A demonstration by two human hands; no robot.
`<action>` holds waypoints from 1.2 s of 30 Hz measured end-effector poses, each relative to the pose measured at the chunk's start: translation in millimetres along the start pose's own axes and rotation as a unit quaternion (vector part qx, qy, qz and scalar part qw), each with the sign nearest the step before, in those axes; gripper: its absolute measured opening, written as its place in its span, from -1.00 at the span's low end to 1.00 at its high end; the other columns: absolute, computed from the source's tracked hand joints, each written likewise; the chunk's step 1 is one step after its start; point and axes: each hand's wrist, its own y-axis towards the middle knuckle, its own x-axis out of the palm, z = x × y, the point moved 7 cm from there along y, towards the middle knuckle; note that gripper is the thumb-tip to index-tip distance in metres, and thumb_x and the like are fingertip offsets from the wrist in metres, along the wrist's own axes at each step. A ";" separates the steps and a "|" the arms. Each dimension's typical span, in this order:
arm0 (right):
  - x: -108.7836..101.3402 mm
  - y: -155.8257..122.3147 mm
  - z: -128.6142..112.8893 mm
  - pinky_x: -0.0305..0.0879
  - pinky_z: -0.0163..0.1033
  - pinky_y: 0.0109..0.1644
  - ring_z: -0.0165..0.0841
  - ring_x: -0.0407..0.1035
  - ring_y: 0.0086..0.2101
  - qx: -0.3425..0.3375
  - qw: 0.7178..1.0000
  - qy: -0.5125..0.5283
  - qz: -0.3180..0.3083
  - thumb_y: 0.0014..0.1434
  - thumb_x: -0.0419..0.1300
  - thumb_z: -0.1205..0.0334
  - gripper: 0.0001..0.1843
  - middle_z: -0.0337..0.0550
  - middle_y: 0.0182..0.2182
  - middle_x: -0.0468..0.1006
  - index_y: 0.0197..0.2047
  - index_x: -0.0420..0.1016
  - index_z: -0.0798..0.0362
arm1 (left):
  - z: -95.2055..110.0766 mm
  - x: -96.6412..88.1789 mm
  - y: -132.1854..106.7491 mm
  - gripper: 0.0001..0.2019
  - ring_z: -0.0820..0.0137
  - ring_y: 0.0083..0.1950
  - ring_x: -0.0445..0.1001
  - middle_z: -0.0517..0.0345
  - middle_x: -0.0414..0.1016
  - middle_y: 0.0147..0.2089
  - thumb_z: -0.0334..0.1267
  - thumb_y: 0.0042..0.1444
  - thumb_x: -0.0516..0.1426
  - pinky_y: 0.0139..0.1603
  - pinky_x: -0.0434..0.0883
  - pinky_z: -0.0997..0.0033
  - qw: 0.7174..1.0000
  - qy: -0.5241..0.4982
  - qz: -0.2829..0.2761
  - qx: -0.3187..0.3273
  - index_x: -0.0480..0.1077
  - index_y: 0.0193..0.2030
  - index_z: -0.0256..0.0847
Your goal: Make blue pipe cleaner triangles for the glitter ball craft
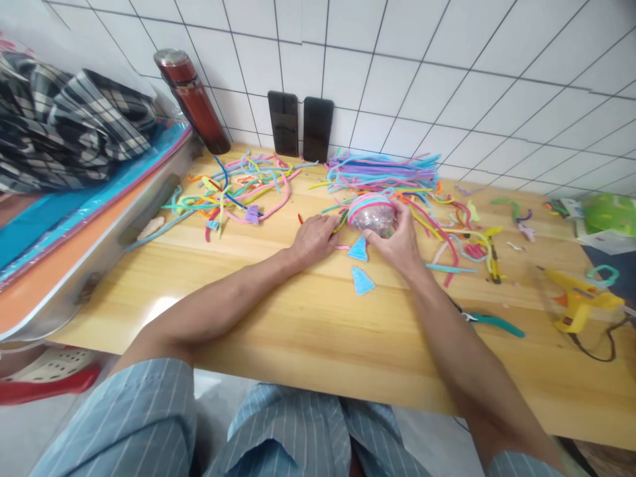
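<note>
My right hand (pixel 395 240) is closed on a clear plastic ball (pixel 373 218). Pink and teal pipe cleaners are wound around the ball's upper part. To its left, my left hand (pixel 314 240) rests low on the table with its fingers curled in; whatever is under them is hidden. A yellow and dark pipe cleaner (pixel 342 220) shows at those fingertips. Two light blue fuzzy pieces lie just below the ball: a triangular piece (pixel 358 249) and a wider piece (pixel 363 281) nearer to me.
Loose pipe cleaners (pixel 278 192) lie tangled at the left, and a bundle (pixel 382 171) sits by the wall. Two phones (pixel 318 129) and a red flask (pixel 193 103) stand behind. Teal-handled pliers (pixel 497 323) and a yellow glue gun (pixel 576 301) lie right.
</note>
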 end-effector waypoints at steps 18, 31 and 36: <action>-11.7 -1.5 10.0 0.34 0.47 0.45 0.16 0.31 0.45 -0.043 0.998 -0.038 0.028 0.22 0.44 -0.33 0.07 0.25 0.49 0.32 0.57 0.09 -0.09 | -3.6 -1.4 -7.9 -0.65 -0.02 0.22 0.59 -0.21 0.66 0.15 -0.16 0.43 0.19 0.28 0.49 -0.03 0.999 -0.034 0.004 0.008 0.55 0.24 -0.27; -17.9 -2.9 1.7 0.45 0.42 0.35 0.13 0.42 0.35 -0.053 0.996 -0.044 0.053 0.26 0.39 -0.35 -0.06 0.21 0.39 0.46 0.50 0.23 -0.08 | -4.8 -2.3 -7.6 -0.69 0.01 0.17 0.59 -0.17 0.65 0.13 -0.26 0.38 0.22 0.25 0.47 0.01 0.999 -0.040 0.036 -0.004 0.54 0.22 -0.25; -14.2 -5.2 2.0 0.45 0.43 0.35 0.13 0.43 0.34 -0.057 0.996 -0.045 0.050 0.27 0.40 -0.27 -0.12 0.19 0.39 0.46 0.48 0.24 -0.08 | -12.3 -6.9 -8.0 -0.97 0.13 -0.02 0.61 -0.05 0.64 -0.11 -0.32 0.37 0.25 0.02 0.48 0.16 0.991 -0.100 0.065 -0.063 0.49 -0.12 -0.20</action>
